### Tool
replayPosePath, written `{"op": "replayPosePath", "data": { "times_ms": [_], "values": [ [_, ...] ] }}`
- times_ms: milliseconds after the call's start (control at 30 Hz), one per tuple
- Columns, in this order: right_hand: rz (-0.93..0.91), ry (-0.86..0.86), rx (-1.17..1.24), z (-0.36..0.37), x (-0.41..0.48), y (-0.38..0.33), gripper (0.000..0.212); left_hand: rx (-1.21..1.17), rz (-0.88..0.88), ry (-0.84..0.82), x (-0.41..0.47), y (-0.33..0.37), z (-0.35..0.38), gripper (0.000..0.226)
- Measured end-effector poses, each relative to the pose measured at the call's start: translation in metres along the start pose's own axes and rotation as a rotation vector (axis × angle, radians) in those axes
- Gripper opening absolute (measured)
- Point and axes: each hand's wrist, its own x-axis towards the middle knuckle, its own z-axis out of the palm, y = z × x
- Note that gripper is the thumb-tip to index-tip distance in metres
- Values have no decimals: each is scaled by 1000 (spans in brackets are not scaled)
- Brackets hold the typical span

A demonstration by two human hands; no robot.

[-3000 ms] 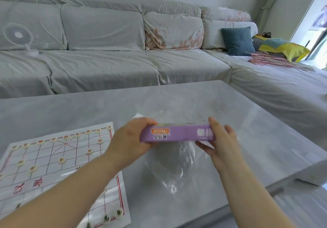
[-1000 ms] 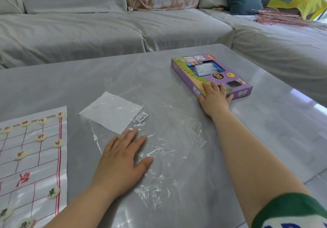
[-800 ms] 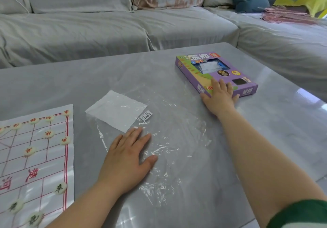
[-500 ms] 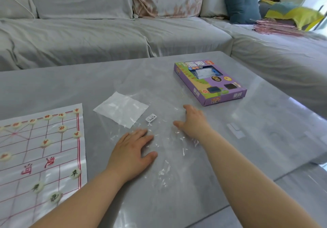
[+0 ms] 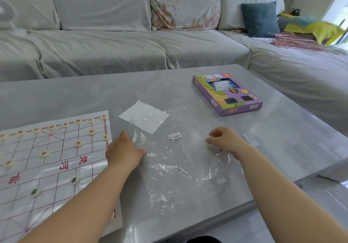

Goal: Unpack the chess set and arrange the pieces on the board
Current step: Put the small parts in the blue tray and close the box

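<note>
Well beyond the right fingers (image 5: 213, 136) lies the purple box (image 5: 226, 93).

Both bare forearms (image 5: 90, 205) reach forward. The left hand (image 5: 123, 153) lies flat, palm down, thumb spread. The right hand (image 5: 224, 140) is knuckles-up, fingers (image 5: 214, 133) curled in toward the thumb.

Grey table (image 5: 75, 92): board (image 5: 56, 148), wrapper (image 5: 169, 163), box (image 5: 226, 93).
</note>
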Motion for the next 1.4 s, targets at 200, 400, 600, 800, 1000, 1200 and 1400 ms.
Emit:
{"op": "replayPosePath", "data": {
  "times_ms": [200, 400, 600, 800, 1000, 1200, 1400],
  "values": [
    [77, -97, 58, 17, 15, -17, 67, -6, 11, -126, 19, 10, 5, 69],
    [-48, -257, 208, 18, 16, -12, 18, -767, 144, -273, 18, 8, -16, 35],
    [-130, -365, 624, 6, -6, -8, 25, -1096, 185, -492, 1, -8, -58, 19],
    [-232, -479, 804, -3, -38, -27, 15, -1147, 117, -594, -12, -28, -84, 48],
    [-362, -410, 547, 3, -68, -52, 52, -446, 394, -842, -31, -3, -91, 20],
    [-274, -426, 601, 2, -89, -60, 14, -283, 407, -684, -50, -5, -90, 4],
    [-221, -555, 560, 4, -96, -41, 103, -846, 244, -418, -62, -19, -94, 14]
  ]
}}
